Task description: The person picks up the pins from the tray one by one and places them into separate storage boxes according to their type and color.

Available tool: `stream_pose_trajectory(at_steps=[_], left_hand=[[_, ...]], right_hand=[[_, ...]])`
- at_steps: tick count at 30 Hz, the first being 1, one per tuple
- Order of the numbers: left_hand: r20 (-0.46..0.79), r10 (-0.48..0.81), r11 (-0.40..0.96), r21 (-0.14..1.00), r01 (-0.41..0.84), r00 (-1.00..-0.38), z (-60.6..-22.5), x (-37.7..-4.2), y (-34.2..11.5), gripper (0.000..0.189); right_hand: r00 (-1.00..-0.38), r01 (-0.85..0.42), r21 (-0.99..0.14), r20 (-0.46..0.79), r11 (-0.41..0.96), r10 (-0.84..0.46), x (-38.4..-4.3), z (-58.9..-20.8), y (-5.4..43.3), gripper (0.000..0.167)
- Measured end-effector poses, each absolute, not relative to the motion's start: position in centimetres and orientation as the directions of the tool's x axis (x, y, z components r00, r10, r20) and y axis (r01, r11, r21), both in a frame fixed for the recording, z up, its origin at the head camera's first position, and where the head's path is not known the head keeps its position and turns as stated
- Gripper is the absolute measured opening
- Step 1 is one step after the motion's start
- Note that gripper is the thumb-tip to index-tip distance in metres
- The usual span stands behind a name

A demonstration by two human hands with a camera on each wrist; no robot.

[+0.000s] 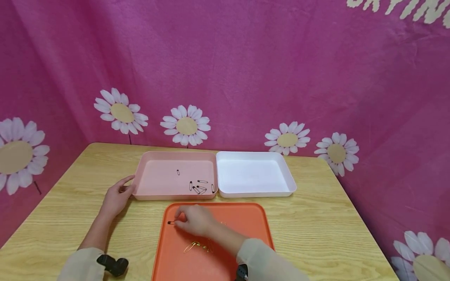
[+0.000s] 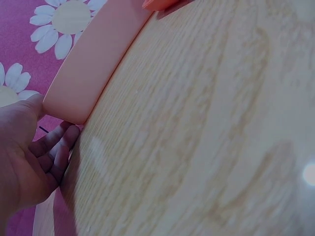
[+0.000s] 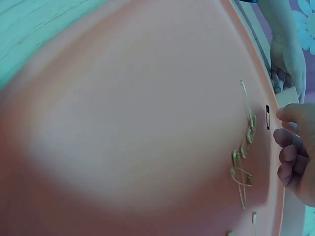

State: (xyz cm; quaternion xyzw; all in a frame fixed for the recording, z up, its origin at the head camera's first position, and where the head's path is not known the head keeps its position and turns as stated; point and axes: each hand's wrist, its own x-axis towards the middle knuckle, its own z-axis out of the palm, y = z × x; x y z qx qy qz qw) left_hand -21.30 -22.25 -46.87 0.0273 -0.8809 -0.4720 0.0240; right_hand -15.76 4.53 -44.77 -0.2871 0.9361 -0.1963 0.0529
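Note:
My left hand (image 1: 117, 197) holds the front left corner of a pink tray (image 1: 154, 197), thumb up by the rim and curled fingers low against the corner in the left wrist view. Over an orange tray (image 1: 261, 212) my right hand (image 1: 197, 221) reaches down, thumb and index finger a little apart. Right beside those fingertips lies a black safety pin (image 3: 267, 118); the right wrist view shows it outside the fingers. Several gold safety pins (image 3: 243, 147) lie on the orange tray, partly under the right forearm in the head view. Several black safety pins (image 1: 199, 189) lie in the pink tray.
A white tray (image 1: 253, 171) stands against the pink tray's right side. All the trays are on a wooden table (image 1: 316, 218). Behind it hangs a pink cloth (image 1: 225, 70) printed with daisies. Each wrist wears a dark camera (image 1: 113, 265).

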Motion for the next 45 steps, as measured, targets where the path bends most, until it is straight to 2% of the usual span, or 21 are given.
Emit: stream_pose_trajectory(at_steps=[11, 27, 29, 35, 38, 42, 45], left_hand=[[0.009, -0.066, 0.543, 0.840, -0.028, -0.998, -46.6, -21.4, -22.2, 0.048], [0.018, -0.074, 0.548, 0.836, -0.025, -0.997, -46.7, -21.5, -22.3, 0.047], [0.022, -0.070, 0.546, 0.838, -0.019, -0.997, -46.7, -21.5, -22.3, 0.046], [0.017, -0.070, 0.544, 0.839, -0.024, -0.997, -46.5, -21.3, -22.3, 0.047], [0.021, -0.071, 0.542, 0.840, -0.021, -0.997, -46.6, -21.2, -22.4, 0.046], [0.037, -0.063, 0.536, 0.844, -0.003, -0.997, -46.7, -21.3, -22.4, 0.046], [0.041, -0.061, 0.533, 0.846, 0.002, -0.997, -46.8, -21.3, -22.3, 0.046]], right_hand=[[-0.836, -0.505, -0.370, -0.015, 0.780, -0.549, -16.1, -45.9, 4.0, 0.009], [-0.835, -0.515, -0.332, -0.014, 0.790, -0.550, -16.1, -45.6, 4.0, 0.009], [-0.828, -0.535, -0.292, -0.008, 0.793, -0.561, -16.1, -45.5, 4.0, 0.009], [-0.772, -0.635, -0.025, 0.050, 0.772, -0.634, -15.5, -45.2, 3.8, 0.009], [-0.757, -0.648, 0.030, 0.088, 0.761, -0.648, -15.4, -45.3, 3.7, 0.010], [-0.767, -0.637, 0.000, 0.103, 0.771, -0.633, -15.5, -45.7, 3.8, 0.008], [-0.787, -0.617, -0.091, 0.084, 0.782, -0.611, -15.6, -45.8, 4.1, 0.008]])
